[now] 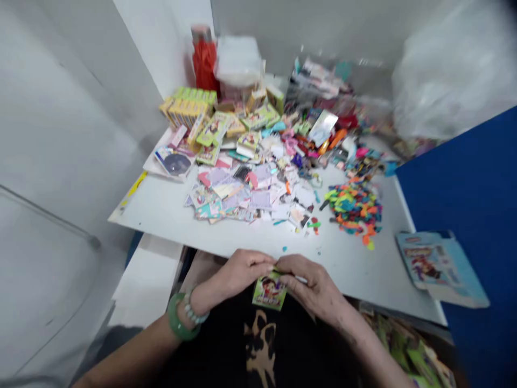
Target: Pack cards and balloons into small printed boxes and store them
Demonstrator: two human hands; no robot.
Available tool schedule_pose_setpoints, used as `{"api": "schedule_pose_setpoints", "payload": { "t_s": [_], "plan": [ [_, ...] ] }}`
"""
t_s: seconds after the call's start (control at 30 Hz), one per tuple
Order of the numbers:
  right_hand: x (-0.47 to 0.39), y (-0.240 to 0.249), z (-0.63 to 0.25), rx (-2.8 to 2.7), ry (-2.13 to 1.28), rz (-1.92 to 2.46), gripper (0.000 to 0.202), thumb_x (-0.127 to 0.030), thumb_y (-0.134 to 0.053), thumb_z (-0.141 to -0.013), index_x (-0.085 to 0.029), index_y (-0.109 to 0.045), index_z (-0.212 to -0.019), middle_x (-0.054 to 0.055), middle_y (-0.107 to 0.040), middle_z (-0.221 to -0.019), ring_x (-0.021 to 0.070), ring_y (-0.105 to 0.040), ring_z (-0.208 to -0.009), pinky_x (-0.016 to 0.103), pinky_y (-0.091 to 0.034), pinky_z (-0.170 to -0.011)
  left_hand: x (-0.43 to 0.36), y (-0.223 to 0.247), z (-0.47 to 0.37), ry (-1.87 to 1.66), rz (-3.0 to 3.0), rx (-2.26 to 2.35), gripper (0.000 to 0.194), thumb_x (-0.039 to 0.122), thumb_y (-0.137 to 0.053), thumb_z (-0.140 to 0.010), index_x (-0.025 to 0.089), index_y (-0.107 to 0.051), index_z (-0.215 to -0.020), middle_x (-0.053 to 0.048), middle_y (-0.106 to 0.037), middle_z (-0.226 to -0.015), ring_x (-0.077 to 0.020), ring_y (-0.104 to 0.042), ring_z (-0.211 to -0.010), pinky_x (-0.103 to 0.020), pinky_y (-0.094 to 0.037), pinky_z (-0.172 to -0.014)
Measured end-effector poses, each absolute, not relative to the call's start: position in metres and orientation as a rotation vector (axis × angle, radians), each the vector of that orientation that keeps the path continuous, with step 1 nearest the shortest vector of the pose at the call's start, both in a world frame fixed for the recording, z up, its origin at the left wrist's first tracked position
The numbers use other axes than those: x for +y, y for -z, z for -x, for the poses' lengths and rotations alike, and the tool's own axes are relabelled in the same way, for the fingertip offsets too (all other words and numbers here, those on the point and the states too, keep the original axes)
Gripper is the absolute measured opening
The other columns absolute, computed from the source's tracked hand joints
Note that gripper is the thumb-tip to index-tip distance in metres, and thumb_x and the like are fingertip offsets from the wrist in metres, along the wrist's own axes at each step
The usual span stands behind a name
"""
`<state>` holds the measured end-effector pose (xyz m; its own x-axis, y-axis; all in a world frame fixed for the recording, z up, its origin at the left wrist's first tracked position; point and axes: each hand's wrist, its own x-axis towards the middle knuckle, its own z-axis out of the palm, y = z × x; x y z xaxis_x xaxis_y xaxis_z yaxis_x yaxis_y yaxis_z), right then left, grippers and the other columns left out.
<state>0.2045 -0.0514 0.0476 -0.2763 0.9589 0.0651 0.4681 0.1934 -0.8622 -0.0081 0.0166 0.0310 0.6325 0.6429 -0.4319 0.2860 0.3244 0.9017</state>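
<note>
A small green printed box point(269, 291) with a cartoon figure on its front is held up close to my body, just off the table's near edge. My left hand point(246, 271) grips its upper left side, thumb and fingers closed at the top. On the other side my right hand point(309, 280) pinches the upper right corner. Both hands meet at the box's top edge, and the fingers partly hide that end. A green bangle and a beaded bracelet circle my left wrist.
Paper cards point(260, 199) lie in a loose heap on the white table point(161, 207). Colourful small pieces point(355, 207) are piled to their right. Green and yellow boxes point(189, 108) stand at the back left. A flattened blue carton point(440, 267) rests on the right edge.
</note>
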Motion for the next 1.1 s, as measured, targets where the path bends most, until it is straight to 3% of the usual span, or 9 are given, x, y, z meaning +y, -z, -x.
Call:
{"api": "schedule_pose_setpoints", "payload": {
  "t_s": [0.2,0.37,0.5,0.67,0.77,0.87,0.97,1.1],
  "plan": [
    [-0.048,-0.038,-0.195,-1.552,-1.213,1.477,0.015,-0.032,-0.067,-0.087,-0.022,-0.071,-0.076,0.002,-0.072,-0.081,0.0190,-0.068,-0.078,0.030,-0.054,-0.072,0.015,-0.031,0.005,-0.296,-1.151,0.949,0.022,0.026,-0.075,-0.070,0.018,-0.085,-0.087,0.000,-0.079,-0.079,-0.0186,-0.068,-0.076,-0.027,-0.052,-0.075],
    [-0.057,-0.027,-0.184,-1.232,-1.328,1.596,0.019,-0.039,-0.067,-0.080,-0.022,-0.073,-0.074,0.003,-0.073,-0.078,0.0210,-0.067,-0.077,0.033,-0.053,-0.074,0.010,-0.030,0.005,-0.334,-1.122,0.944,0.024,0.036,-0.074,-0.076,0.017,-0.084,-0.088,-0.002,-0.079,-0.081,-0.0193,-0.069,-0.078,-0.029,-0.053,-0.078],
    [-0.055,-0.036,-0.187,-1.263,-1.330,1.654,0.014,-0.033,-0.066,-0.079,-0.022,-0.072,-0.073,0.001,-0.074,-0.074,0.0196,-0.066,-0.076,0.030,-0.050,-0.070,0.011,-0.035,0.004,-0.324,-1.174,0.950,0.023,0.033,-0.074,-0.075,0.016,-0.084,-0.087,-0.002,-0.081,-0.082,-0.0195,-0.070,-0.078,-0.029,-0.054,-0.078],
    [-0.056,-0.045,-0.194,-1.474,-1.277,1.669,0.014,-0.025,-0.063,-0.085,-0.022,-0.071,-0.073,-0.001,-0.072,-0.072,0.0170,-0.066,-0.072,0.028,-0.048,-0.068,0.014,-0.042,0.002,-0.244,-1.296,0.978,0.024,0.034,-0.074,-0.078,0.015,-0.085,-0.086,-0.005,-0.083,-0.084,-0.0228,-0.074,-0.081,-0.032,-0.059,-0.080],
    [-0.066,-0.041,-0.197,-1.604,-1.084,1.632,0.017,-0.025,-0.064,-0.091,-0.023,-0.070,-0.075,0.001,-0.072,-0.080,0.0182,-0.068,-0.081,0.030,-0.052,-0.075,0.015,-0.044,0.005,-0.235,-1.412,0.912,0.033,0.045,-0.077,-0.082,0.018,-0.087,-0.097,-0.008,-0.084,-0.107,-0.0286,-0.077,-0.101,-0.039,-0.061,-0.097],
    [-0.077,-0.036,-0.202,-1.646,-0.961,1.521,0.018,-0.030,-0.058,-0.100,-0.024,-0.072,-0.091,0.005,-0.075,-0.095,0.0195,-0.069,-0.095,0.033,-0.055,-0.089,0.021,-0.044,0.005,-0.236,-1.526,0.842,0.043,0.056,-0.074,-0.088,0.021,-0.085,-0.110,-0.009,-0.078,-0.129,-0.0302,-0.072,-0.123,-0.045,-0.052,-0.116],
    [-0.082,-0.034,-0.206,-1.664,-0.945,1.461,0.020,-0.033,-0.053,-0.104,-0.026,-0.072,-0.105,0.005,-0.076,-0.108,0.0192,-0.069,-0.106,0.035,-0.055,-0.098,0.027,-0.041,0.002,-0.224,-1.590,0.834,0.042,0.058,-0.073,-0.090,0.023,-0.085,-0.110,-0.008,-0.080,-0.125,-0.0293,-0.074,-0.120,-0.044,-0.054,-0.115],
    [-0.086,-0.033,-0.208,-1.697,-0.926,1.568,0.021,-0.026,-0.051,-0.103,-0.025,-0.071,-0.096,0.004,-0.076,-0.101,0.0188,-0.070,-0.099,0.035,-0.057,-0.094,0.025,-0.038,-0.007,-0.259,-1.673,0.824,0.041,0.060,-0.072,-0.090,0.024,-0.086,-0.105,-0.006,-0.082,-0.120,-0.0287,-0.075,-0.117,-0.044,-0.055,-0.115]
  ]
}}
